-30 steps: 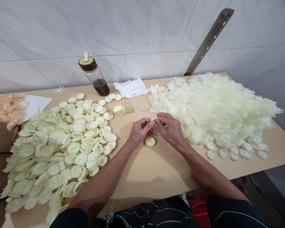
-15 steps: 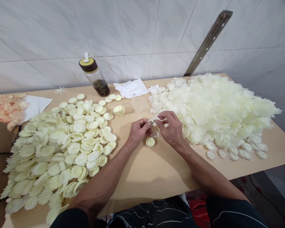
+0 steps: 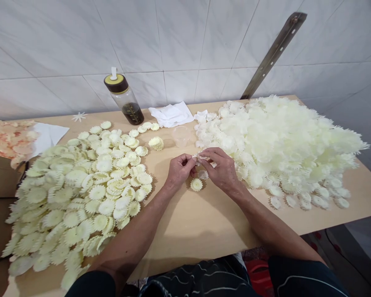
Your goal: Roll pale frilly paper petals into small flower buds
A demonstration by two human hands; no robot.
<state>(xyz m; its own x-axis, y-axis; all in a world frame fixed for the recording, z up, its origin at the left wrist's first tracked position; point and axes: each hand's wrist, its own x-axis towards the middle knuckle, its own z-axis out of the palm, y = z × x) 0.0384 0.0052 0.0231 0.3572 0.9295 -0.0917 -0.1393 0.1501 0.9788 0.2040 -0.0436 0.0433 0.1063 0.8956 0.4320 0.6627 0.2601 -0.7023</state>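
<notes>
My left hand (image 3: 179, 170) and my right hand (image 3: 221, 168) meet over the middle of the table. Thumbs and fingers of both pinch a small white petal piece (image 3: 198, 156), mostly hidden by the fingertips. Just below them a pale yellow-green flower piece (image 3: 196, 184) with a notched rim lies on the wood. Beside it, partly under my right hand, rests a whitish petal piece (image 3: 203, 175). A big heap of whitish petal pieces (image 3: 275, 140) spreads to the right of my right hand. Cupped pale yellow flower pieces (image 3: 89, 194) are piled on the left.
Along the back stand a bottle of dark liquid (image 3: 125, 101) and a crumpled white tissue (image 3: 172, 114). A short stack of flower pieces (image 3: 156, 143) sits left of a clear round item (image 3: 181, 137). A slotted metal bar (image 3: 272, 57) leans on the tiled wall. Pinkish petals (image 3: 9, 138) lie far left.
The white petal piece showed spread between the fingertips half a second ago; now the fingers close over it and cover most of it. My right hand's fingers have drawn closer to the left.
</notes>
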